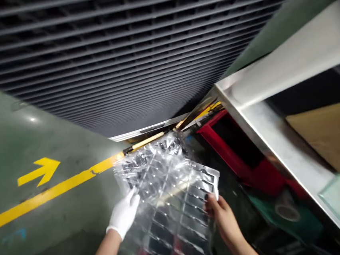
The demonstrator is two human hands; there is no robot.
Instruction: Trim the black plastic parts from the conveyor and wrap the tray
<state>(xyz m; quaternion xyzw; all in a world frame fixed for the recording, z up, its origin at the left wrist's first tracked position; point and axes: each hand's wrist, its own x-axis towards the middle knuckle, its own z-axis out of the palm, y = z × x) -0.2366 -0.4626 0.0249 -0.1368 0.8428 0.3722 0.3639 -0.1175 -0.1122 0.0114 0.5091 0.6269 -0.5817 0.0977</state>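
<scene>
A clear plastic blister tray (177, 207) with rows of pockets is held out in front of me, partly blurred. Crumpled, shiny clear plastic (160, 156) makes up its far part; I cannot tell if this is another tray or a bag. My left hand (125, 212), in a white glove, is closed on the left edge. Bare, my right hand (223, 216) pinches the right edge between thumb and fingers, just below a bent corner.
A tall dark slatted rack (140, 66) rises ahead. To my right stands a metal-edged bench (268, 146) with cardboard (333, 139) on it. Below are a red crate (235, 149) and a tape roll (287, 211). The green floor carries a yellow line (56, 192) and arrow (40, 171).
</scene>
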